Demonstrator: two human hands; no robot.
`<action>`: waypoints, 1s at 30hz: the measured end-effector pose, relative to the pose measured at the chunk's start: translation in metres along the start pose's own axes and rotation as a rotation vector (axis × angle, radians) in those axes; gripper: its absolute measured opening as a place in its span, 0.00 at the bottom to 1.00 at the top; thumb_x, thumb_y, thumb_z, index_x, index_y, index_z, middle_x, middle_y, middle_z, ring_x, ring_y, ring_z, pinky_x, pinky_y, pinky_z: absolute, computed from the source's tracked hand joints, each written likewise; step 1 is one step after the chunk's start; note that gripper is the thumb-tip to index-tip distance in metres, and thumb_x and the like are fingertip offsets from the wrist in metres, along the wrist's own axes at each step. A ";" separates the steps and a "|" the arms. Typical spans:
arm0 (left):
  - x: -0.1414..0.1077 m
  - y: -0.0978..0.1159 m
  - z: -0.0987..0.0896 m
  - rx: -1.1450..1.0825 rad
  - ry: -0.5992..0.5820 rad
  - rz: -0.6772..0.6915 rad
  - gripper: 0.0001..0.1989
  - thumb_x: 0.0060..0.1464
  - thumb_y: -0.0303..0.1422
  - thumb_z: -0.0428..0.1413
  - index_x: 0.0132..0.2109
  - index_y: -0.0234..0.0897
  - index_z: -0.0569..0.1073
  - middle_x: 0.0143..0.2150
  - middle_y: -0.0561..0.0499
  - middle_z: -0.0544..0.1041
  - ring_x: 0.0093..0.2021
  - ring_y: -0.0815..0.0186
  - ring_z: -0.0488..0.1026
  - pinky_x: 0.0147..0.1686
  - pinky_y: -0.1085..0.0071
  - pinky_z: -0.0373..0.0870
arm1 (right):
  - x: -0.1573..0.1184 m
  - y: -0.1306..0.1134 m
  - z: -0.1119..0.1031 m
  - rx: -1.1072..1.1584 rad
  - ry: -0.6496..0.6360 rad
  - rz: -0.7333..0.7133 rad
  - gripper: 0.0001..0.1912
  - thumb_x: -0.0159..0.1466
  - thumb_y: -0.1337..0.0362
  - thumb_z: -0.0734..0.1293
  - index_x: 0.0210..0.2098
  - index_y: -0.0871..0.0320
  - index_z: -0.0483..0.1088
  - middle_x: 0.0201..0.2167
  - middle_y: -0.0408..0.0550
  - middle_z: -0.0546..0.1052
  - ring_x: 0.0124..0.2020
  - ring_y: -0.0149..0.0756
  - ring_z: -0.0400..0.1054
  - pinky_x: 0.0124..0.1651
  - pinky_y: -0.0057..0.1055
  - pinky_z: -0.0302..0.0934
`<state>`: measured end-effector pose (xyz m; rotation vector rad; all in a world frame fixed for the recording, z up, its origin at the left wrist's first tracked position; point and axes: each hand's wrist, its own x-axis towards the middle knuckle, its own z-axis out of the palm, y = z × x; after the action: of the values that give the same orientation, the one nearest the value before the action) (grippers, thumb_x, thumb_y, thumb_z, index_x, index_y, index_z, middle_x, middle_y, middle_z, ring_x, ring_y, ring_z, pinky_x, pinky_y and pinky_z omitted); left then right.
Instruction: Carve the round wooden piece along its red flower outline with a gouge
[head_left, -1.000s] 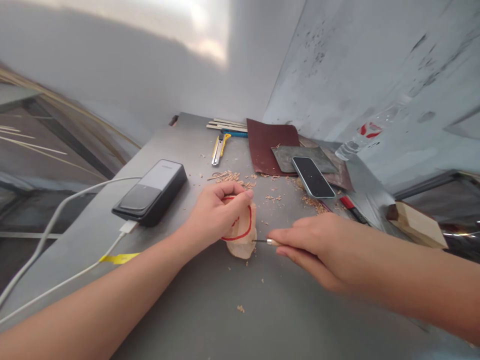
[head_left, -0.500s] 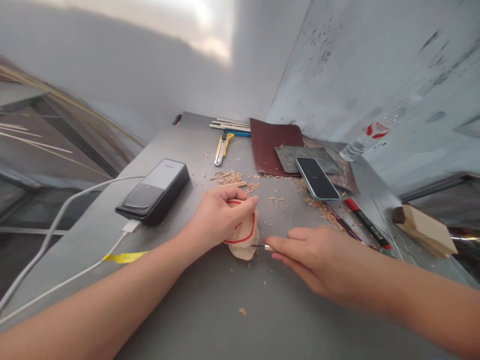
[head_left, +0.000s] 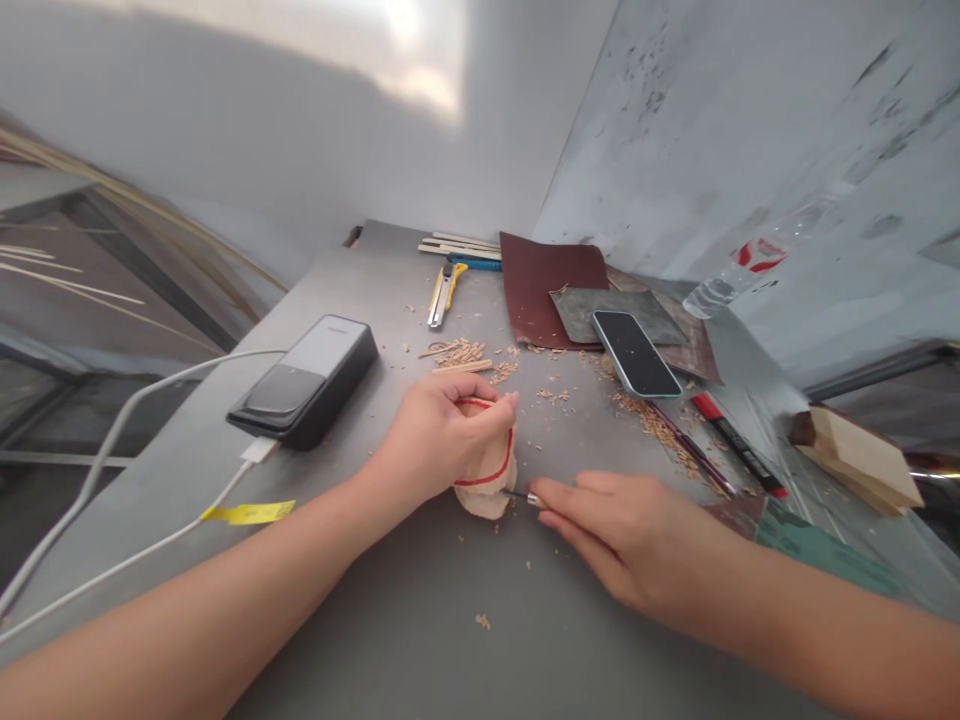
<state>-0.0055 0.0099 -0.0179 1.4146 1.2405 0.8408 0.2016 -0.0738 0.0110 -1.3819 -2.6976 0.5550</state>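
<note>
A pale piece of wood (head_left: 484,500) with a red outline drawn on it lies on the grey table in front of me. My left hand (head_left: 450,430) is closed on its far left part, the thumb reaching over the top. My right hand (head_left: 607,530) grips a thin carving tool (head_left: 533,499), of which a shiny collar and a dark, narrow blade show. The blade's tip meets the wood's lower right edge. Most of the tool's handle is hidden in the fingers. Wood shavings (head_left: 461,354) are scattered just beyond the wood.
A power bank (head_left: 304,380) with a white cable stands at left. Farther back lie a yellow utility knife (head_left: 445,292) and reddish-brown sandpaper (head_left: 551,285). Toward the right are a phone (head_left: 636,353), a red-and-black marker (head_left: 739,445), a plastic bottle (head_left: 750,262) and a wood block (head_left: 855,460).
My right hand and forearm have shifted slightly downward, uncovering a green sheet at right. The left hand keeps its hold on the wood, and the view has turned slightly.
</note>
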 end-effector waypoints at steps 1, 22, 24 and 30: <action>0.000 0.000 0.000 0.000 0.001 -0.008 0.16 0.52 0.45 0.62 0.28 0.36 0.76 0.23 0.56 0.72 0.26 0.72 0.63 0.26 0.75 0.59 | -0.002 0.002 0.005 -0.090 0.049 -0.048 0.17 0.76 0.62 0.55 0.49 0.59 0.74 0.26 0.42 0.68 0.23 0.32 0.55 0.28 0.34 0.46; 0.000 -0.001 0.003 0.025 0.007 -0.051 0.17 0.52 0.47 0.62 0.28 0.37 0.75 0.24 0.55 0.71 0.26 0.70 0.62 0.26 0.72 0.59 | -0.005 -0.005 0.011 0.029 0.061 0.061 0.16 0.76 0.63 0.55 0.43 0.59 0.74 0.26 0.44 0.70 0.25 0.32 0.60 0.30 0.32 0.49; 0.000 0.000 0.003 0.032 0.020 -0.066 0.17 0.51 0.48 0.62 0.28 0.38 0.75 0.22 0.57 0.67 0.25 0.71 0.59 0.25 0.72 0.57 | -0.001 -0.011 0.003 0.290 -0.043 0.221 0.18 0.76 0.60 0.56 0.35 0.58 0.72 0.23 0.40 0.66 0.24 0.30 0.57 0.29 0.29 0.50; -0.002 0.003 0.001 0.056 0.030 -0.071 0.17 0.51 0.48 0.62 0.28 0.38 0.74 0.20 0.58 0.61 0.23 0.71 0.54 0.23 0.71 0.52 | 0.011 -0.012 -0.012 0.963 -0.350 0.615 0.22 0.72 0.45 0.60 0.36 0.56 0.70 0.18 0.33 0.49 0.19 0.27 0.42 0.20 0.28 0.37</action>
<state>-0.0042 0.0076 -0.0154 1.3983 1.3385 0.7864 0.1884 -0.0686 0.0247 -1.7879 -1.5919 1.9350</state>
